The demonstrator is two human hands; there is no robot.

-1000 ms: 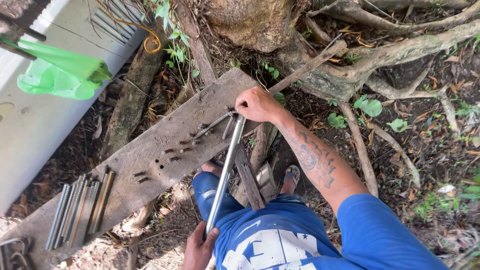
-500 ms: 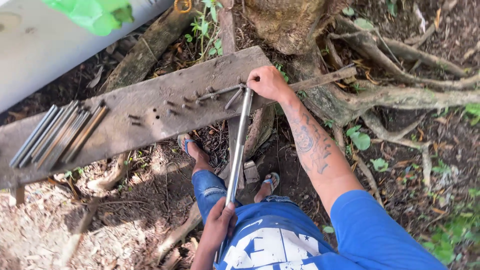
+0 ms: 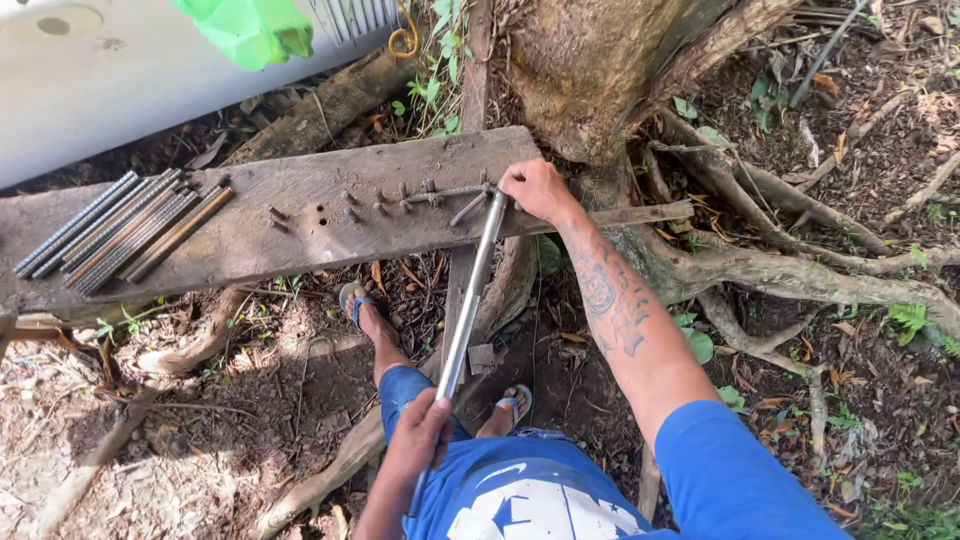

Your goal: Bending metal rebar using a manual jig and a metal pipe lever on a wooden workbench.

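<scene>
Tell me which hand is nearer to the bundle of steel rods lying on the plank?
Left. The left hand grips the pipe's low end, below and right of the rod bundle. The right hand is at the pipe's top, farther right along the plank.

**Dappled daylight under a tree, sharp focus**

Bright outdoor daylight filters through foliage, leaving sunny patches on the bare dirt ground [image 3: 150,440] and soft shade beneath the weathered grey wooden plank [image 3: 300,215]. The pale flat metal sheet [image 3: 110,90] at top left looks nearly washed out. Focus is crisp throughout, with slight wide-angle stretching near the corners.
</scene>
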